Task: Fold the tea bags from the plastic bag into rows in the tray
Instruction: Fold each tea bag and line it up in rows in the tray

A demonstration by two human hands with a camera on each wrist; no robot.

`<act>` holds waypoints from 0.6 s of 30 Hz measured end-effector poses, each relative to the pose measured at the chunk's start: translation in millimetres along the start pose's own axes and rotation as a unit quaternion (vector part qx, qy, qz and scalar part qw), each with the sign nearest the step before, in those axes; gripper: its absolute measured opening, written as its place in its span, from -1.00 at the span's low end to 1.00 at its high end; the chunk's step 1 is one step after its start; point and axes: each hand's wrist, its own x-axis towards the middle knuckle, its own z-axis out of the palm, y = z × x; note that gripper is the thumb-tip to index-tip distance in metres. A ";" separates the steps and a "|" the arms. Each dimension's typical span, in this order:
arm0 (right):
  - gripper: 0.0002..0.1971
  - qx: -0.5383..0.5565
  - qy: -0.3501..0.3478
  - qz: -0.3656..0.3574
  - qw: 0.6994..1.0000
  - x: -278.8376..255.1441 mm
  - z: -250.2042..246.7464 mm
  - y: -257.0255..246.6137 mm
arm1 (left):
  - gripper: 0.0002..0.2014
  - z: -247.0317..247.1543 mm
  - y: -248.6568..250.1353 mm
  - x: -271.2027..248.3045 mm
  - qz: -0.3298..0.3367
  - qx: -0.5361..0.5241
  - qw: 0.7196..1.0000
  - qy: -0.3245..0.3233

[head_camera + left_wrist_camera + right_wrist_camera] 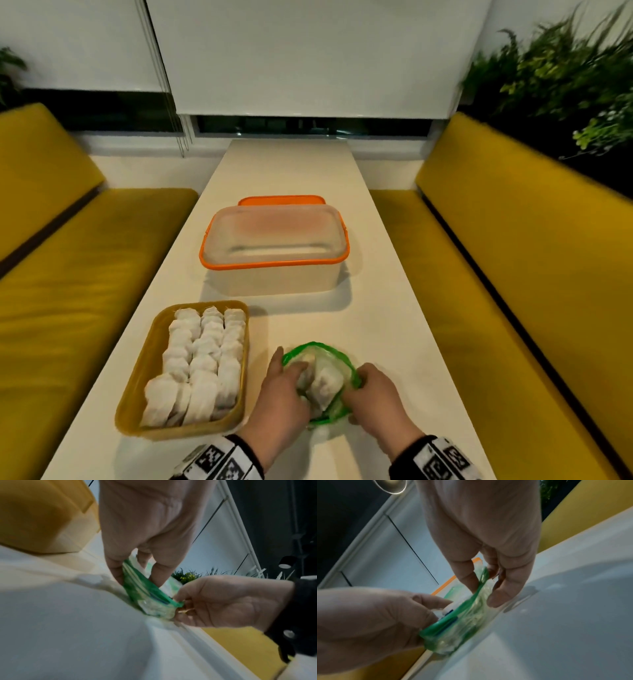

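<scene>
A clear plastic bag [337, 356] with a green zip rim lies on the white table near me, and white tea bags [323, 380] show inside it. My left hand [294, 366] has its fingers inside the bag's mouth and its thumb outside, pinching the left rim [137, 580]. Opposite it, my right hand [356, 383] pinches the right rim between thumb and fingers [483, 595]. To the left stands a yellow tray [137, 377] that holds three rows of folded tea bags [202, 363].
A clear container with an orange rim [274, 260] stands mid-table beyond the bag, and its orange lid [281, 199] lies behind it. Yellow benches [85, 291] flank the narrow table [394, 325] on both sides. Plants [565, 85] stand at the back right.
</scene>
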 end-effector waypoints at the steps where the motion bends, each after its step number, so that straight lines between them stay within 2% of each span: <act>1: -0.89 0.028 0.016 -0.009 0.999 -0.5 -1.5 1.3 | -0.28 2.3 -2.3 -0.4 0.001 -0.005 1.000 0.005; 3: -0.88 0.059 0.041 -0.056 0.996 -5.3 -5.2 -0.8 | -0.15 7.4 -4.7 -2.1 0.004 -0.010 1.000 0.008; 5: -0.79 0.053 0.031 -0.101 0.993 -10.8 -4.9 -5.3 | -0.07 9.9 -6.7 -2.6 -0.001 -0.015 1.000 0.002; 6: -0.76 0.080 0.021 -0.095 0.992 -11.2 -3.6 -6.9 | -0.05 9.4 -7.6 -2.0 -0.002 -0.016 1.000 0.000; 8: -0.78 0.236 -0.009 -0.025 0.971 -8.9 -1.3 -5.5 | -0.07 7.5 -11.6 -1.6 -0.006 -0.022 1.000 -0.004; 10: -0.77 0.388 -0.064 0.061 0.917 -3.2 4.2 1.0 | -0.10 5.5 -16.4 -1.8 -0.007 -0.022 1.000 -0.008; 11: -0.73 0.425 -0.085 0.088 0.897 -2.2 5.6 3.3 | -0.12 5.1 -19.3 -2.4 -0.005 -0.017 1.000 -0.008; 13: -0.69 0.436 -0.105 0.105 0.887 -3.4 7.2 6.0 | -0.14 5.3 -25.4 -3.5 -0.008 -0.017 1.000 -0.004; 15: -0.69 0.414 -0.116 0.107 0.897 -8.3 9.2 6.0 | -0.16 6.5 -30.3 -5.6 -0.016 -0.019 1.000 0.001; 16: -0.65 0.349 -0.099 0.080 0.928 -10.0 9.9 7.6 | -0.18 7.6 -32.4 -7.1 -0.019 -0.025 1.000 0.004; 17: -0.58 0.240 -0.062 0.015 0.969 -9.6 10.9 10.0 | -0.19 8.6 -34.3 -9.1 -0.021 -0.032 0.999 0.007; 18: -0.54 0.081 -0.004 -0.097 0.992 -10.0 10.3 10.9 | -0.21 9.5 -34.9 -10.8 -0.018 -0.041 0.999 0.008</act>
